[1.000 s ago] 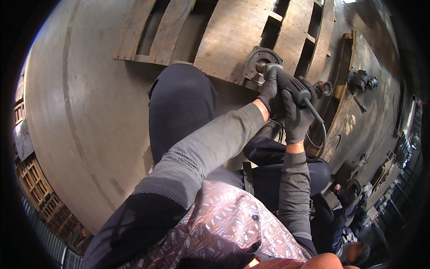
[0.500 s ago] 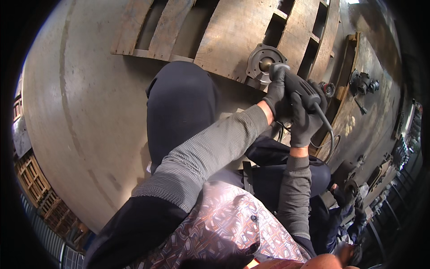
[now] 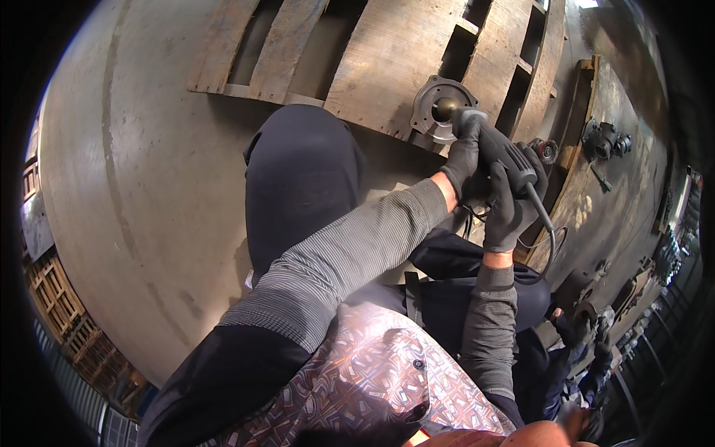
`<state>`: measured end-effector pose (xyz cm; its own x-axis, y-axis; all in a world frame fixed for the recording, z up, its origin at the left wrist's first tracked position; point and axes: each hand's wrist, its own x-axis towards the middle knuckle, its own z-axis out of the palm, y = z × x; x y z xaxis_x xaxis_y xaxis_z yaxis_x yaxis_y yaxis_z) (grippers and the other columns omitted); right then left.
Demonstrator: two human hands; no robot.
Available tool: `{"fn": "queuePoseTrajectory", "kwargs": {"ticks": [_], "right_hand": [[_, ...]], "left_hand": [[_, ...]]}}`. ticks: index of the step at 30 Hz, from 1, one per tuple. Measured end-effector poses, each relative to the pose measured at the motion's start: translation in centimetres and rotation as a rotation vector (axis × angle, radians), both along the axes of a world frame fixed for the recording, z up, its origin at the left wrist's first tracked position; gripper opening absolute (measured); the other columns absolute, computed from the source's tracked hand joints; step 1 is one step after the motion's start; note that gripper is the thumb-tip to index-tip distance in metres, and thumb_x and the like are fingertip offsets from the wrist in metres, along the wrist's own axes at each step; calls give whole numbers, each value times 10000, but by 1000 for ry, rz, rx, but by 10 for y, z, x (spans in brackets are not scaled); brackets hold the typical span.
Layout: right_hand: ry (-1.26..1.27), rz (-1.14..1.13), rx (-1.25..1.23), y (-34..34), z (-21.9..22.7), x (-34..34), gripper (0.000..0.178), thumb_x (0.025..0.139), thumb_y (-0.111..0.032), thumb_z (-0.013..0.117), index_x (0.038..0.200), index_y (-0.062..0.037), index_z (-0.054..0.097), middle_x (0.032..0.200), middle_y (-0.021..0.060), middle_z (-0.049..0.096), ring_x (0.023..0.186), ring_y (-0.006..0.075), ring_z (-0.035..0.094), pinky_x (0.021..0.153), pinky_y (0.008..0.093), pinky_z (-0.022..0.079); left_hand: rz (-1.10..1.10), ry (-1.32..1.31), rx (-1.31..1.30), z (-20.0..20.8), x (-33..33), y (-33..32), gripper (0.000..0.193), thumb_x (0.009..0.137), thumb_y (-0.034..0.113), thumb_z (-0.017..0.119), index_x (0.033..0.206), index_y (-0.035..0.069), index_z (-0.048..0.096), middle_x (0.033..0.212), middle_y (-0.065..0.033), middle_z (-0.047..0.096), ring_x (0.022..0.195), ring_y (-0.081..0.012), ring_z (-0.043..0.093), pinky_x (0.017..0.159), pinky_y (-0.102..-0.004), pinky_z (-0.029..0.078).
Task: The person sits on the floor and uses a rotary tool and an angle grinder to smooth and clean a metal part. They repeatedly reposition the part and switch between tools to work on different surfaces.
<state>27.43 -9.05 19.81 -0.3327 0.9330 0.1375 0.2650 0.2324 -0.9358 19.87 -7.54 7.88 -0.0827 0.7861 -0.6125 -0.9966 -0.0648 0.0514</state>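
A dark corded angle grinder [image 3: 504,155] is held in both of my gloved hands. My left hand [image 3: 465,158] wraps round its front end, close to the head. Further back, my right hand [image 3: 512,205] grips the body near the cord. The grinder's round, brass-coloured attachment [image 3: 445,109] is over the middle of a round grey metal flange [image 3: 423,119]; whether they touch I cannot tell. This flange has lugs with holes round its rim and lies at the near edge of a wooden pallet [image 3: 387,63].
A red and dark round part [image 3: 547,152] lies right of my hands. Beyond it, a wooden board [image 3: 607,190] bears dark metal parts [image 3: 607,139]. Another person's gloved hands [image 3: 585,322] work on a part at the lower right. The grinder's cord [image 3: 553,246] loops down by my right knee.
The grinder and both hands have shifted very slightly; the attachment still sits over the flange. The cord hangs a little differently near my right knee.
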Motion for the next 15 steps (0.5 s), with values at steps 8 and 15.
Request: {"fn": "queuePoseTrajectory", "kwargs": {"ticks": [8, 15], "right_hand": [[24, -2, 3, -4, 2, -2, 598, 924, -84, 815, 1438, 38, 535, 1430, 217, 634, 1324, 312, 631, 1137, 420, 504], [-56, 13, -20, -2, -12, -10, 584, 912, -100, 837, 1407, 46, 562, 1410, 199, 641, 1296, 293, 647, 1135, 422, 505]], "left_hand": [[72, -112, 64, 26, -4, -17, 429, 1053, 586, 629, 1271, 217, 603, 1180, 10, 636, 1117, -145, 594, 1035, -326, 514], [-11, -223, 5, 11, -14, -17, 651, 984, 717, 634, 1354, 184, 591, 1310, -35, 657, 1191, -206, 619, 1073, -359, 522]]}}
